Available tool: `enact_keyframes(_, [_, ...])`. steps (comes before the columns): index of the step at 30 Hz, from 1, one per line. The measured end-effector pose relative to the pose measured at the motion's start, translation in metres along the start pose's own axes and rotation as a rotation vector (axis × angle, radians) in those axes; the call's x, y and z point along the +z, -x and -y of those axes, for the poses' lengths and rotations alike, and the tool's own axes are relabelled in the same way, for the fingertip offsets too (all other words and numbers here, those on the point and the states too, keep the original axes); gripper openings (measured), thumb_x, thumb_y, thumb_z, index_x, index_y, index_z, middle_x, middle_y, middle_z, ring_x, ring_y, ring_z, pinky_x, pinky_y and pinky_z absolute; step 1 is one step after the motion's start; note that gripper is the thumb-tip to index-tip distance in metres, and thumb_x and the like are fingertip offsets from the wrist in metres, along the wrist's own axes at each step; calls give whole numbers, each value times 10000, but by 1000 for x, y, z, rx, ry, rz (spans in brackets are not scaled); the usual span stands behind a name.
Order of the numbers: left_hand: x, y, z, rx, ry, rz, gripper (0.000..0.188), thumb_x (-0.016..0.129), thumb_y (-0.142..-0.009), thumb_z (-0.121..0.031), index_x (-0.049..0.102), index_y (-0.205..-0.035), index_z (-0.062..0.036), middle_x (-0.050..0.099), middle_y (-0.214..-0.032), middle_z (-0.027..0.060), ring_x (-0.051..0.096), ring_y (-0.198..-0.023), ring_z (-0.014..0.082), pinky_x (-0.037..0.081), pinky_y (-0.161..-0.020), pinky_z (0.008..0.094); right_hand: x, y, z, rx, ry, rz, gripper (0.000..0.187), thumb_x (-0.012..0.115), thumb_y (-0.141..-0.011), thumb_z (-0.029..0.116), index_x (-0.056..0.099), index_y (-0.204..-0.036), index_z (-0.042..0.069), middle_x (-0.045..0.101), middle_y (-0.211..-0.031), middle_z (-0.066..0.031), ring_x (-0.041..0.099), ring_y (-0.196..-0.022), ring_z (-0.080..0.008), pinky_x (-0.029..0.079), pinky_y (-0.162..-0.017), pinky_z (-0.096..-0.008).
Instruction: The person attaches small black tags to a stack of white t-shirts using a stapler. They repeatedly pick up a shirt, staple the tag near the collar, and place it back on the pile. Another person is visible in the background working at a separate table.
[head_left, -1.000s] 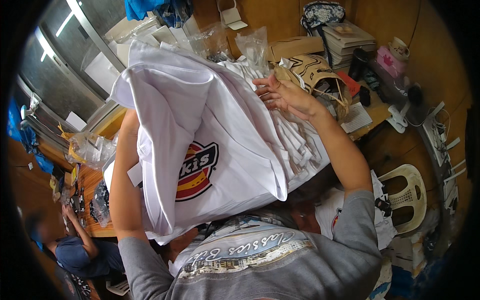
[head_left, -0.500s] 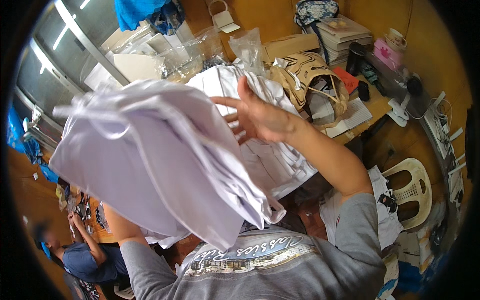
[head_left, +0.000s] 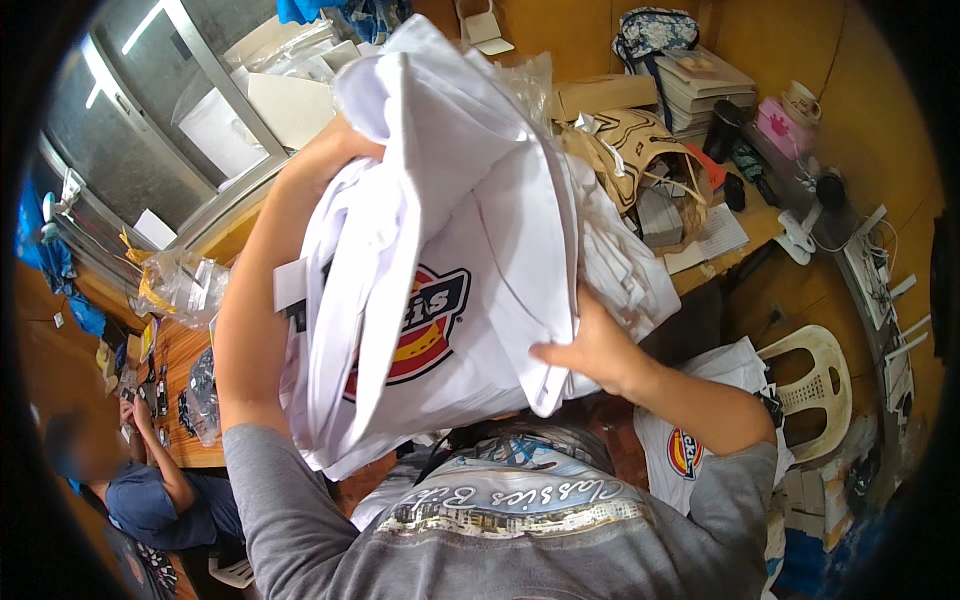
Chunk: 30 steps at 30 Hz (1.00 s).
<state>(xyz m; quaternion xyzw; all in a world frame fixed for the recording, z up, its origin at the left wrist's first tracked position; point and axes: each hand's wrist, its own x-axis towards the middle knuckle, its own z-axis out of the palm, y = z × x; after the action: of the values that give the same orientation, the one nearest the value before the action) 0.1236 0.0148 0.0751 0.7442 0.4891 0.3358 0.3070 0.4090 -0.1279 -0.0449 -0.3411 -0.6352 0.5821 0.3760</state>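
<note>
I hold a white T-shirt (head_left: 500,260) up in front of me, with a red, yellow and black print on it. My left hand (head_left: 352,145) grips its upper left part, the fingers covered by the raised folds. Lower on the right, my right hand (head_left: 592,350) is closed on the shirt's edge, thumb on the near side and the other fingers mostly behind the cloth. More white garments (head_left: 635,265) lie in a pile on the table beyond, partly hidden by the shirt.
A tan patterned bag (head_left: 630,155) and stacked books (head_left: 690,85) are at the back right. A cream plastic chair (head_left: 815,390), with printed white cloth beside it, stands to the right. At the left, another person (head_left: 170,495) sits at a wooden table (head_left: 185,370). Sliding windows (head_left: 160,110) are behind.
The shirt has swung from the left to the middle, and its print now shows. My right hand, open and apart from the cloth before, has closed on its edge. My left hand has come into sight.
</note>
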Motion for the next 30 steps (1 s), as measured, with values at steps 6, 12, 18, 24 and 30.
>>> enact_keyframes(6, [23,12,-1,-146,-109,-55,880,705,-502,-290,259,-1198,13,463,-1054,159,462,-973,261,351,-848,318,10,-31,24,116,-455,18,241,513,-628,-31,521,-867,-61,568,-780,-120,569,-635,-148,477,-530,-262])
enact_keyframes(12, [23,142,-96,702,-396,-691,415,630,-667,-120,391,-976,19,489,-791,138,483,-773,227,388,-655,283,58,-88,97,-36,-718,200,295,487,-708,45,464,-970,-86,559,-878,-162,589,-712,-178,507,-647,-274])
enact_keyframes(18, [123,273,-21,326,-419,-843,635,716,-571,-146,335,-1068,-41,405,-984,159,432,-868,278,345,-734,339,95,-97,151,-274,-804,770,253,450,-727,60,495,-946,-59,559,-861,-148,577,-773,-208,493,-720,-309])
enact_keyframes(24, [147,293,-1,276,-616,-1125,847,739,-529,-168,222,-1187,-41,277,-1164,211,333,-1042,348,247,-875,411,110,-54,184,-318,-672,268,275,529,-730,91,491,-967,-43,577,-765,-117,572,-557,-158,460,-430,-188])
enact_keyframes(30, [123,314,-22,132,-647,-1108,489,640,-552,-110,470,-1001,-15,495,-920,118,434,-864,274,282,-747,359,86,17,181,-668,-470,52,318,543,-745,213,496,-997,24,552,-936,-113,551,-841,-228,485,-718,-410])
